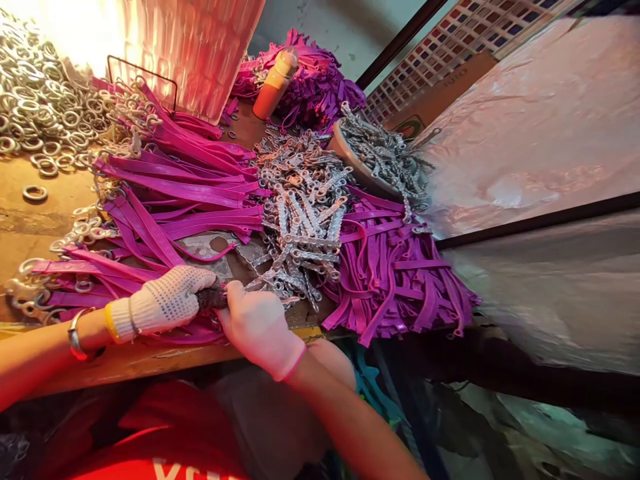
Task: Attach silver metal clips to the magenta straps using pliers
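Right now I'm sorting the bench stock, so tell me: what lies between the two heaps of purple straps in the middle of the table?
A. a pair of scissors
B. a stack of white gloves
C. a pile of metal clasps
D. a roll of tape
C: a pile of metal clasps lies between the purple straps, beyond the gloved right hand.

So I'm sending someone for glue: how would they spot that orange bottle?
Start at the glowing pink plastic sheet at the bench's far edge. Just right of it, the orange bottle leans against a heap of purple straps. It is the only orange, smooth cylinder with a pale cap among straps and metal clasps.
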`<state>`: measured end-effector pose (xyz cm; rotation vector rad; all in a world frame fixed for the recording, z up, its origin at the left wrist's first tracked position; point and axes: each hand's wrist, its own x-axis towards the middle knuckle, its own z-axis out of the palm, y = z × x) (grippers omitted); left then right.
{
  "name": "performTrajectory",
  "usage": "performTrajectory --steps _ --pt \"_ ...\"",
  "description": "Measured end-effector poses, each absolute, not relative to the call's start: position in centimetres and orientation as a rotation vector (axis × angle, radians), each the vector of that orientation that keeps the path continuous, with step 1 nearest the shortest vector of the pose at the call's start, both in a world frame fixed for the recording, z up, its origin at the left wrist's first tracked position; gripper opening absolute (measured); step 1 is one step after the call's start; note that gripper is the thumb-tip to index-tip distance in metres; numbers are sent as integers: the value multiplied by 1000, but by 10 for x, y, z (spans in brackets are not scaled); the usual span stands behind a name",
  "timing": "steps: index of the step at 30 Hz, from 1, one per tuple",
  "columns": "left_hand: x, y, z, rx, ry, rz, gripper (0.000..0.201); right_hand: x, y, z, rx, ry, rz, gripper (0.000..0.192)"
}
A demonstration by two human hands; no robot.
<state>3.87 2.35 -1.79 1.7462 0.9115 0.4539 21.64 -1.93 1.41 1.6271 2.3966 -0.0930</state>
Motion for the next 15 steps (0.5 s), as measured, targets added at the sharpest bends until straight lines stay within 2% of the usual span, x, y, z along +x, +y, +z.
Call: performTrajectory --steps 2,5,7,9,11,15 --pt "38 23 -9 1649 914 599 16 228 -5 29 1604 2369 -234 33" --pt "35 27 6 1265 993 801 32 255 39 47 1569 2475 -414 44" --pt "34 33 13 916 1018 832 31 272 78 47 1845 2511 -262 38" --pt "33 40 18 596 1004 833 25 282 118 37 2147 2365 55 31" --pt "33 45 20 376 941 811 29 285 150 22 2255 2203 215 30" --pt "30 47 21 230 767 683 46 287 179 -3 2306 2196 181 29"
